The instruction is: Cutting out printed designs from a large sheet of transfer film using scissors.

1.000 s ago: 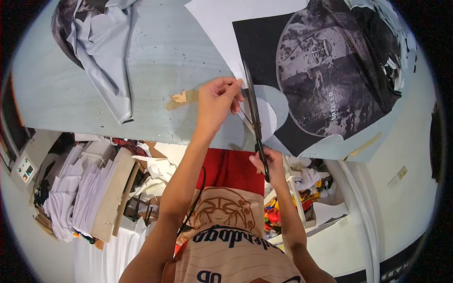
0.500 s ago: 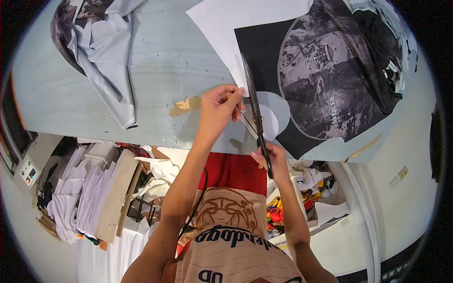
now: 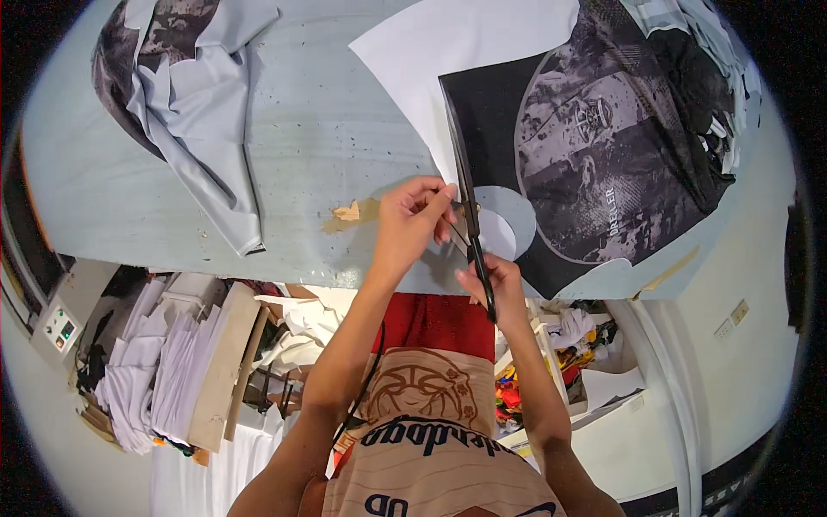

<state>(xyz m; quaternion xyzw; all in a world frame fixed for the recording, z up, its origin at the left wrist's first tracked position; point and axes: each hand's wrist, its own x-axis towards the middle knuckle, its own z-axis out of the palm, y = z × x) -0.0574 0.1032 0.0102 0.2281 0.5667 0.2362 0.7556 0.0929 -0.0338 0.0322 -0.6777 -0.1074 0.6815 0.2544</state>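
Note:
A pair of long black scissors (image 3: 470, 211) points away from me along the left edge of a black and grey printed fabric panel (image 3: 586, 129). My right hand (image 3: 498, 283) is closed on the scissors' handles, at the table's near edge. With my left hand (image 3: 417, 226) I pinch the lower end of the white sheet (image 3: 426, 47) between thumb and fingertips, just left of the blades. That sheet runs up along the black panel's left side. A round white piece (image 3: 497, 235) lies right of the scissors, beside the panel's curved cutout.
Another grey and dark printed fabric piece (image 3: 207, 112) lies at the left of the pale blue table (image 3: 319, 129). More bunched fabric (image 3: 698, 77) is piled at the far right. Below the table are stacked white sheets (image 3: 177, 362) and colourful scraps (image 3: 508, 392).
The scissors have advanced a little along the fabric edge, away from me, and my right hand has come closer to my left. The whole view has shifted slightly.

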